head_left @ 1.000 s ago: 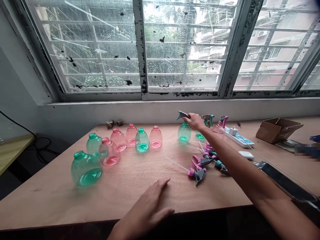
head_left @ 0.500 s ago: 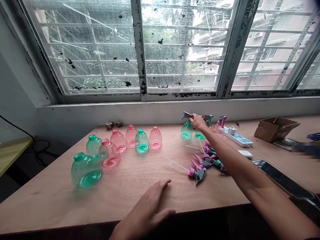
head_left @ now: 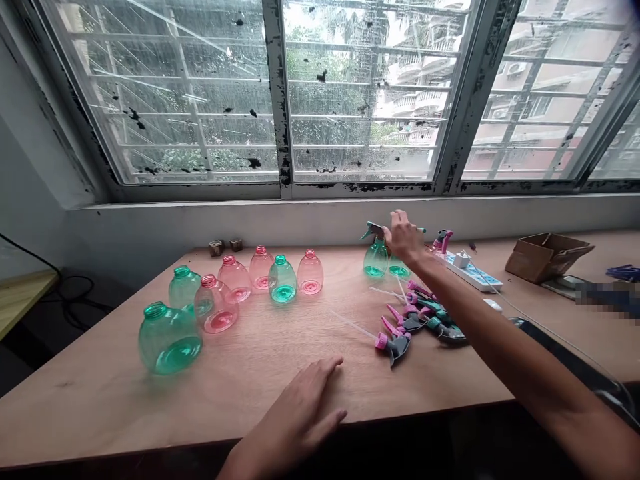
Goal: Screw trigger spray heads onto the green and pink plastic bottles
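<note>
Fingers of my right hand (head_left: 406,239) just rose beside the green spray bottle (head_left: 375,257); they're spread, like my left hand (head_left: 304,400). Bottle seems light, slippery: I'd grip its neck.

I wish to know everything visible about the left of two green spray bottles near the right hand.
The left green spray bottle is translucent, apparently plastic, its rounded body narrowing upward, with a deeper green base. A grey and teal trigger head sits on top, its teal part at the picture's left. It stands upright on the far side of the tabletop, near the wall. The open right hand is at the head's right end; contact is unclear.
</note>
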### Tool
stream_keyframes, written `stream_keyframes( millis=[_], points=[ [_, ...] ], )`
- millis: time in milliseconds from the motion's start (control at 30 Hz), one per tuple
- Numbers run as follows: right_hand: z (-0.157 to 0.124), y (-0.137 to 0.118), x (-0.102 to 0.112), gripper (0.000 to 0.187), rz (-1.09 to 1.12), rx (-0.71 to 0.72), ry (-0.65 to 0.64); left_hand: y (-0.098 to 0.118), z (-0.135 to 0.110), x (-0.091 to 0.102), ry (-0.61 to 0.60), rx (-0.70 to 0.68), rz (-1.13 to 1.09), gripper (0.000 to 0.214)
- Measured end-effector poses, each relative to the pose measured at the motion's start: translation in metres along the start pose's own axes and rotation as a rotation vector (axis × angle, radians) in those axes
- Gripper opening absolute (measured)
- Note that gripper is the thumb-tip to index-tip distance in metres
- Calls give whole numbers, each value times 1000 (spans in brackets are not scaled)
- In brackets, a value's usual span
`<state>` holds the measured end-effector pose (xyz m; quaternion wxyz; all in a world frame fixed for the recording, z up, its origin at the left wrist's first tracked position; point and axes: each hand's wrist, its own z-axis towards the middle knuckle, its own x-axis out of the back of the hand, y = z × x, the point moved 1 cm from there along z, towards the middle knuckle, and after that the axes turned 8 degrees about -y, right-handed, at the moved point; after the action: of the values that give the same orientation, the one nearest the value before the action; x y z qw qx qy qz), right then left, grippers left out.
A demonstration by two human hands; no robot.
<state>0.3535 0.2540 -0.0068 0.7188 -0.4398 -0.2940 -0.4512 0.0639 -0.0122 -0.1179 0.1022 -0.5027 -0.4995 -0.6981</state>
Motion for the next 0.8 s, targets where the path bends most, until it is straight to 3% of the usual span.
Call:
stream_keyframes(
  millis=[100,200,333,433,500,600,800],
  points=[
    [-15,-34,-6,46,55,217,-35,-2,1,-1,-2,-16,17,62],
    [-15,-79,-37,50,118,360,-191,-3,2,-2,14,-34,-6,62],
    [-5,-125,-87,38,202,368,-391,-2,0,1,48,-25,-90,61],
    [-8,-133,-100,27,262,317,-445,-3,-1,0,50,-4,-179,61],
    [-18,-126,-93,26,304,305,-437,-7,2,-3,86,-1,-247,66],
    [-47,-111,-67,36,388,327,-401,-15,10,-9,231,-7,-417,81],
    [-156,-107,-16,42,645,377,-359,-24,17,-12,455,-104,-792,95]
  ],
)
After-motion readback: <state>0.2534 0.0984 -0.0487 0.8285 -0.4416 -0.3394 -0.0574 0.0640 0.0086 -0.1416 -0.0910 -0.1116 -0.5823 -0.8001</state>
